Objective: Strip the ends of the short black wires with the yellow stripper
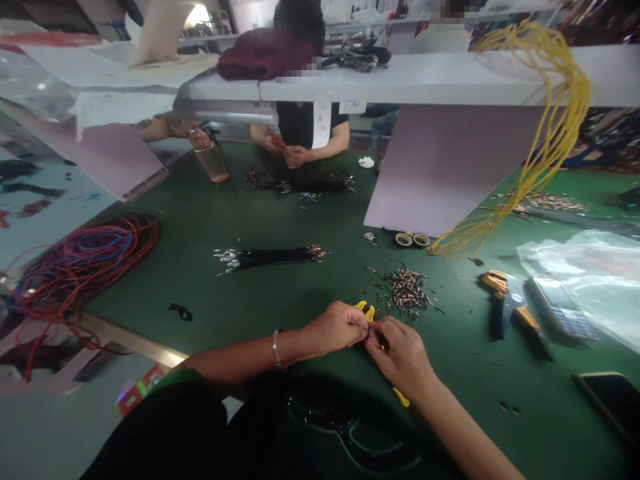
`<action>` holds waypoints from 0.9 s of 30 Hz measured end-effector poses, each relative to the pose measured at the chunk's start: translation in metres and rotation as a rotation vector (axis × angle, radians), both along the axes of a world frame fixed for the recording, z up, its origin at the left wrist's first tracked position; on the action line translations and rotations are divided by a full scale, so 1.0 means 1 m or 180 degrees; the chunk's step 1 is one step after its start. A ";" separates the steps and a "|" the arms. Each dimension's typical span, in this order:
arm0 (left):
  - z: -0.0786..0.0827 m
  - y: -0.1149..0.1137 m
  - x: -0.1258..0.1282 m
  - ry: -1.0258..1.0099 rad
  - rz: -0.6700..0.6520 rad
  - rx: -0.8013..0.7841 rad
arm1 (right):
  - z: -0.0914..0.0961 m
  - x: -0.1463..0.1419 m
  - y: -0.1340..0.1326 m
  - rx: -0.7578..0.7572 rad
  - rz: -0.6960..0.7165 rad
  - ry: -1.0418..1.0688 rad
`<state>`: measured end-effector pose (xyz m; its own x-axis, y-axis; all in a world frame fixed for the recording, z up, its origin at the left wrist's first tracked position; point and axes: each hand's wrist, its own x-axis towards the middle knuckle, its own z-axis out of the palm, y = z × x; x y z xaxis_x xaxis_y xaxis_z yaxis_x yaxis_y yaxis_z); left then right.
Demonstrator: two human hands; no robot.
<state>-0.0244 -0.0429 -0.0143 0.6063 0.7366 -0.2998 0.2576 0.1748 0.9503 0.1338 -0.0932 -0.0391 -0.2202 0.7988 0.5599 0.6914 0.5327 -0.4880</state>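
Both left hand (336,328) and right hand (397,357) — fingers (383,328) pinching a yellow wire (369,312) at the tips

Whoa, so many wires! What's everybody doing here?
A person at a green-topped workbench is pinching a small yellow piece, maybe a wire, between their left hand and right hand. A pile of short wire pieces lies just beyond their hands, next to a bundle of black wires. Across the bench, a co-worker's hands are working too.
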 end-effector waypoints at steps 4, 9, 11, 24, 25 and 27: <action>0.000 0.001 0.001 0.0024 0.0028 -0.0105 | -0.001 0.000 0.001 0.0074 0.0000 -0.0054; 0.001 0.002 0.001 0.0003 0.0062 -0.0240 | -0.005 0.001 0.002 0.0132 -0.0002 -0.0106; 0.001 0.002 0.001 -0.0014 0.0060 -0.0250 | -0.007 0.002 0.002 0.0156 -0.0007 -0.0127; 0.003 0.002 0.000 0.0059 -0.0010 -0.0188 | -0.010 0.004 0.003 0.0394 -0.0020 -0.0223; 0.003 0.001 0.000 0.0062 -0.0016 -0.0173 | -0.009 0.005 0.003 0.0406 -0.0018 -0.0227; 0.004 0.001 0.000 0.0081 -0.0014 -0.0136 | -0.009 0.005 0.003 0.0412 -0.0027 -0.0222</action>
